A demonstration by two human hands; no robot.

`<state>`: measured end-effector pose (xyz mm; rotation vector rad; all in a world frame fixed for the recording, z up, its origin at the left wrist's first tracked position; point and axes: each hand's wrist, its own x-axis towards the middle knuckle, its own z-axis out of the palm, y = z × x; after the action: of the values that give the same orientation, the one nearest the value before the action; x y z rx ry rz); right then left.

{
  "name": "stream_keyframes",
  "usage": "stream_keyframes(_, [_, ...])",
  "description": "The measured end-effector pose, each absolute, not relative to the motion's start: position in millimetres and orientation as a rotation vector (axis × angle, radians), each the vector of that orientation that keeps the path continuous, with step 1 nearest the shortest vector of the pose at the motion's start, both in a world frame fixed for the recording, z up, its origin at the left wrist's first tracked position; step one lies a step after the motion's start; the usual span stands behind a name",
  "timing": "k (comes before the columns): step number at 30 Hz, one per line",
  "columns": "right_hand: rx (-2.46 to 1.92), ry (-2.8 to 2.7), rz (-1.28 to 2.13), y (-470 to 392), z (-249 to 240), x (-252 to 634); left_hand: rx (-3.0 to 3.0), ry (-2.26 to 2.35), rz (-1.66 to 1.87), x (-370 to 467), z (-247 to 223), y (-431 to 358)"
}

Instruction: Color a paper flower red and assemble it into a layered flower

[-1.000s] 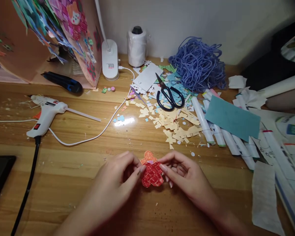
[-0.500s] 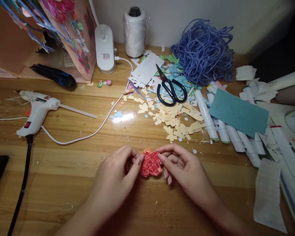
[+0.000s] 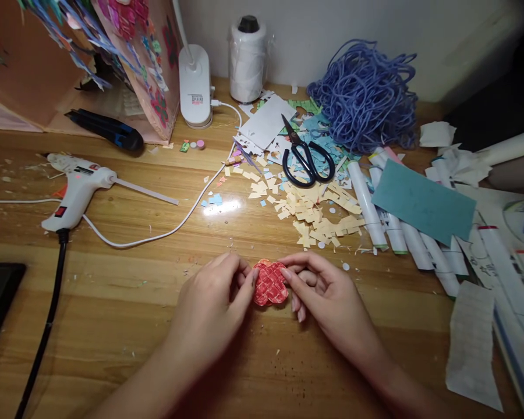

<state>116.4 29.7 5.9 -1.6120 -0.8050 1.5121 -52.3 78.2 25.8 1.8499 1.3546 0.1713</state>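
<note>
A small red flower-shaped piece [image 3: 271, 283] with a woven pattern is held above the near part of the wooden table, with a bit of orange showing at its top edge. My left hand [image 3: 220, 299] pinches its left side between thumb and fingers. On the right side, my right hand [image 3: 325, 288] grips the edge with thumb and index finger, its other fingers curled beneath. Beyond the hands lie black-handled scissors [image 3: 308, 160] on yellow and blue paper scraps [image 3: 314, 212].
A white glue gun [image 3: 78, 189] and a black cutter [image 3: 107, 131] lie at left. White thread [image 3: 247, 61], blue yarn [image 3: 367, 96] and a white lamp base [image 3: 195, 87] stand behind. Markers under a teal card [image 3: 423, 201] and a paper strip [image 3: 472, 346] are at right.
The view has shifted slightly, so things at left appear farther right. Both hands still hold the red piece, which is tilted a little differently.
</note>
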Motion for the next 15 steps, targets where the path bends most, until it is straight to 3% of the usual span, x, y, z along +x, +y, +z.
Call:
stream_keyframes(6, [-1.642, -0.971, 1.380, 24, 4, 117, 1.837, 1.340, 0.197, -53, 26, 78])
stream_keyframes(11, [-1.547, -1.789, 0.817, 16, 6, 128, 1.837, 1.336, 0.208, -54, 26, 77])
stream_keyframes(15, [-1.409, -2.129, 0.566, 14, 6, 134, 1.840, 1.337, 0.218, -54, 26, 77])
